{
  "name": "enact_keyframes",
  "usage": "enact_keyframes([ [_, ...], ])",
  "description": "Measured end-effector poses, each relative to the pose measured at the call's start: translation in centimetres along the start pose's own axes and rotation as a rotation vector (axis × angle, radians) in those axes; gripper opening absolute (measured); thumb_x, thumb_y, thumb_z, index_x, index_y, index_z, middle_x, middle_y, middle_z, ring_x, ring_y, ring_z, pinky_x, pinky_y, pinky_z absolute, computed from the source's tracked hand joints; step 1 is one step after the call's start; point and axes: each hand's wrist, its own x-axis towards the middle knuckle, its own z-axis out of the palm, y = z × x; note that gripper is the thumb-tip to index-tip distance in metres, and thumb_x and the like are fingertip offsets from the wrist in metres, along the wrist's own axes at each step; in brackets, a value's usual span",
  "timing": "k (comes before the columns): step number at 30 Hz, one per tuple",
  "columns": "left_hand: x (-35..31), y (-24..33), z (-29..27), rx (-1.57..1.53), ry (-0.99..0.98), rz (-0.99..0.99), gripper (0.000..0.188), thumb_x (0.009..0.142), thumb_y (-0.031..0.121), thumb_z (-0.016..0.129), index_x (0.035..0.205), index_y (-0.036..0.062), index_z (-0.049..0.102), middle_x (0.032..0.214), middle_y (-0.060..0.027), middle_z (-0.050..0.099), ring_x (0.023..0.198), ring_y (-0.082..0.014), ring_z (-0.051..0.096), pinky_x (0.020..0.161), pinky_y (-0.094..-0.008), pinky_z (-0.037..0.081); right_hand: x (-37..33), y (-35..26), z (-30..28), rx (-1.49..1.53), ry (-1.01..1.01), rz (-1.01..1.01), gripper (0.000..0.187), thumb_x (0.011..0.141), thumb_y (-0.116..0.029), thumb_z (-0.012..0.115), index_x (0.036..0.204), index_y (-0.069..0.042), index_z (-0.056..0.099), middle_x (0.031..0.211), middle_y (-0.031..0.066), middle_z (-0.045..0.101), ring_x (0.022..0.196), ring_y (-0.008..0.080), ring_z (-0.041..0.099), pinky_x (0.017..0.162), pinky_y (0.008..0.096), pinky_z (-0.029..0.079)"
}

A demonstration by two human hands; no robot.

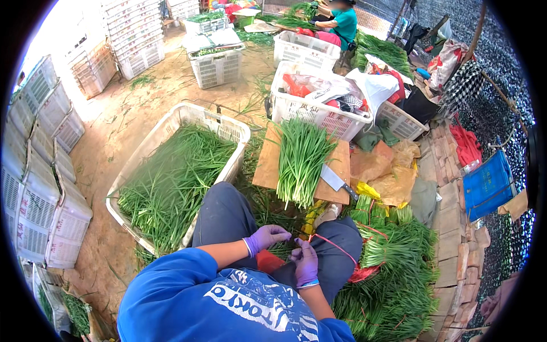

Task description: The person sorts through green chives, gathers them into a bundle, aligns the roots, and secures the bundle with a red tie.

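Observation:
My left hand [266, 237], in a purple glove, is raised over my lap with thumb and fingers pinched together; anything between them is too small to make out. Close beside it, my gloved right hand [306, 262] is closed on a thin red string [337, 246]. That string runs over my right thigh toward a red tangle of string [362, 273]. In front of my knees, a bunch of long green chives [302, 162] lies on a wooden board [266, 165], pale stem ends toward me. A cleaver [333, 179] rests on the board, right of the bunch.
A white crate [232, 132] of loose chives stands at left. Tied chive bundles [393, 268] are heaped at right beside a brick edge [450, 239]. Another crate [313, 114] holds bags and cloth. Crates are stacked [40, 199] far left. A co-worker [343, 25] in green sits at the back.

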Motion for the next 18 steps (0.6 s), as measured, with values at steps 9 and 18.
enact_keyframes([
  [9,0.4,-1.4,0.3,-0.216,-0.213,-0.122,0.03,0.082,0.019,0.059,0.107,0.0026,0.058,0.093,-0.0044,0.061,0.084,-0.0108,0.055,0.08,-0.0249,0.043,-0.1,2.4,0.2,-0.515,-0.169,-0.058,0.022,0.09,-0.02,0.044,0.094,-0.002,0.055,0.066,0.0058,0.06,0.053,0.0104,0.055,0.05,0.0221,0.045],
  [18,-0.3,-1.2,0.1,0.062,-0.244,-0.018,0.023,0.082,0.017,0.058,0.097,0.0001,0.062,0.095,-0.0083,0.062,0.088,-0.0093,0.054,0.081,-0.0238,0.043,0.1,2.9,-0.2,-0.603,-0.205,-0.048,0.02,0.089,-0.015,0.045,0.098,-0.001,0.055,0.069,0.0066,0.06,0.056,0.0117,0.056,0.053,0.0226,0.046],
])
